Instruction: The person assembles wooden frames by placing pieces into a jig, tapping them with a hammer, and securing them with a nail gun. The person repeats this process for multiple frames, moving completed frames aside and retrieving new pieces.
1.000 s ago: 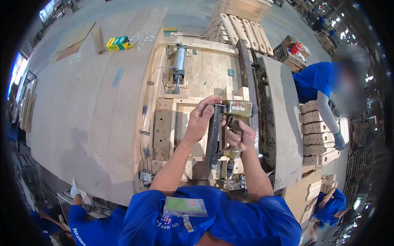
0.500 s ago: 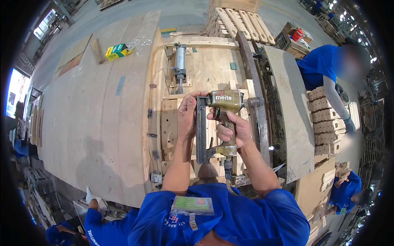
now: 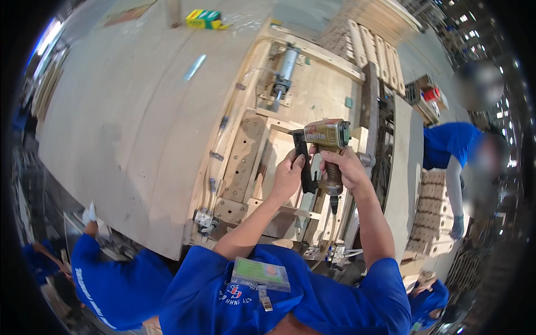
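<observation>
A worn gold-brown pneumatic nail gun point(image 3: 325, 135) with a long black magazine is held up over a wooden jig. My right hand point(image 3: 350, 170) wraps round its handle, thumb near the body. My left hand point(image 3: 288, 177) closes on the side of the black magazine point(image 3: 305, 167), fingertips partly hidden behind it. An air hose point(image 3: 328, 237) runs down from the handle's end. Beneath the gun lies a light wooden frame point(image 3: 262, 153) in the jig. A silver air cylinder point(image 3: 287, 67) is mounted at the jig's far side.
A wide plywood table point(image 3: 134, 128) stretches to the left, with a green-yellow box point(image 3: 204, 19) on it. Stacked slotted wooden parts point(image 3: 377, 50) stand at the far right. A co-worker in blue point(image 3: 453, 146) handles wooden pieces point(image 3: 432, 212) on the right; others work at lower left.
My left hand has slid from the magazine's upper end down to its middle. The nail gun has tilted, showing more of its rear. The whole view has turned, so the jig appears slanted.
</observation>
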The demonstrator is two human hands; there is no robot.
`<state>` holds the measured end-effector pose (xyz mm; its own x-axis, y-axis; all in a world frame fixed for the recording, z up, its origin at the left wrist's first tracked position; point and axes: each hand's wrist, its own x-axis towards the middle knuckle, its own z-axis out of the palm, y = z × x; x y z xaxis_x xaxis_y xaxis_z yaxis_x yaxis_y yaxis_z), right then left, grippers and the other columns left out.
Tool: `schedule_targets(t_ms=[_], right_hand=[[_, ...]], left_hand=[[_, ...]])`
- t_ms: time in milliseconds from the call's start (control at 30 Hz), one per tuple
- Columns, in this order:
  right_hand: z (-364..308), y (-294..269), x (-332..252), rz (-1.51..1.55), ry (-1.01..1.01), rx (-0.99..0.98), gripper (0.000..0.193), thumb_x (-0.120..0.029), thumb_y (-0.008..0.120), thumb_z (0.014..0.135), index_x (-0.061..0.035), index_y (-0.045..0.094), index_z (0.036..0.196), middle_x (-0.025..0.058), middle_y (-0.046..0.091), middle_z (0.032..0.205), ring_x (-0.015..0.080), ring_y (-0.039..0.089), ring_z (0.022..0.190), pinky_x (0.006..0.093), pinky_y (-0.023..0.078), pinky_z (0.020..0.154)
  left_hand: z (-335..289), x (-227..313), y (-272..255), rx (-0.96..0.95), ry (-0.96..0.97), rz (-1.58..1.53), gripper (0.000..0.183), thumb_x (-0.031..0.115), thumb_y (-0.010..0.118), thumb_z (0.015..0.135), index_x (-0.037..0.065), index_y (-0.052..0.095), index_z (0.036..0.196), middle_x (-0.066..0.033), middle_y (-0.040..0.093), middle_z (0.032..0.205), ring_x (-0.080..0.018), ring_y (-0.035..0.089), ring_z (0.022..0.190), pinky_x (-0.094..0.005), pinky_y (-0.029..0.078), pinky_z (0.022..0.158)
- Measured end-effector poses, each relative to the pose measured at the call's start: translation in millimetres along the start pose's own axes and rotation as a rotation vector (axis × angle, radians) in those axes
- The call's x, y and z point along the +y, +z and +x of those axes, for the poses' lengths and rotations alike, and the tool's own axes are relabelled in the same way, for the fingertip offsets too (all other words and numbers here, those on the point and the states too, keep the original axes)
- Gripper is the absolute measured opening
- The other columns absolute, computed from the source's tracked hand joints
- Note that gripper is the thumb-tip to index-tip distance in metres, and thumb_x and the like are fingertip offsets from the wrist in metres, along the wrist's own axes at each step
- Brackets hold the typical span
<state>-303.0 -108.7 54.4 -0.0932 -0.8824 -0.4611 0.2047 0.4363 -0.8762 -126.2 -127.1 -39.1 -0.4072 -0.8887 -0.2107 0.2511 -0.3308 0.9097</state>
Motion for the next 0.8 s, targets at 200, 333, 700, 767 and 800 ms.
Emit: schedule_targets(t_ms=[200,333,700,767,800], right_hand=[[72,47,-34,-0.950,-0.118,0.046,0.035,-0.029,0.081,0.092,0.0042,0.078,0.104,0.0141,0.075,0.080,0.0231,0.071,0.068,0.0377,0.057,0.067],[109,62,-35,-1.175,-0.197,-0.014,0.039,-0.030,0.083,0.089,0.0058,0.077,0.105,0.0270,0.077,0.089,0.0403,0.078,0.085,0.0461,0.059,0.078],[128,72,-38,-1.286,-0.183,-0.155,0.035,-0.021,0.083,0.087,0.0069,0.074,0.107,0.0275,0.077,0.093,0.0435,0.076,0.092,0.0462,0.058,0.082],[129,70,-36,-1.283,-0.193,-0.160,0.035,-0.020,0.083,0.087,0.0078,0.074,0.107,0.0279,0.077,0.094,0.0439,0.076,0.092,0.0464,0.058,0.083],[129,71,-36,-1.276,-0.196,-0.157,0.036,-0.020,0.083,0.087,0.0081,0.074,0.107,0.0282,0.077,0.094,0.0443,0.076,0.093,0.0465,0.058,0.083]], left_hand=[[54,-39,-4,0.209,-0.053,-0.353,0.028,0.018,0.048,0.117,0.000,0.068,0.126,-0.0039,0.073,0.103,-0.0118,0.071,0.087,-0.0292,0.061,0.080],[83,-52,-24,0.201,-0.052,-0.376,0.029,0.016,0.046,0.116,-0.001,0.068,0.125,-0.0081,0.074,0.106,-0.0138,0.072,0.089,-0.0286,0.060,0.078],[90,-43,-15,0.297,-0.167,-0.488,0.033,0.016,0.045,0.115,-0.003,0.063,0.134,-0.0156,0.073,0.121,-0.0216,0.074,0.105,-0.0330,0.065,0.090],[89,-41,-12,0.297,-0.169,-0.499,0.034,0.017,0.044,0.115,-0.003,0.063,0.135,-0.0146,0.072,0.122,-0.0220,0.074,0.105,-0.0338,0.065,0.091],[89,-40,-12,0.300,-0.165,-0.504,0.034,0.018,0.044,0.115,-0.002,0.063,0.135,-0.0142,0.072,0.123,-0.0222,0.074,0.106,-0.0341,0.065,0.092]])
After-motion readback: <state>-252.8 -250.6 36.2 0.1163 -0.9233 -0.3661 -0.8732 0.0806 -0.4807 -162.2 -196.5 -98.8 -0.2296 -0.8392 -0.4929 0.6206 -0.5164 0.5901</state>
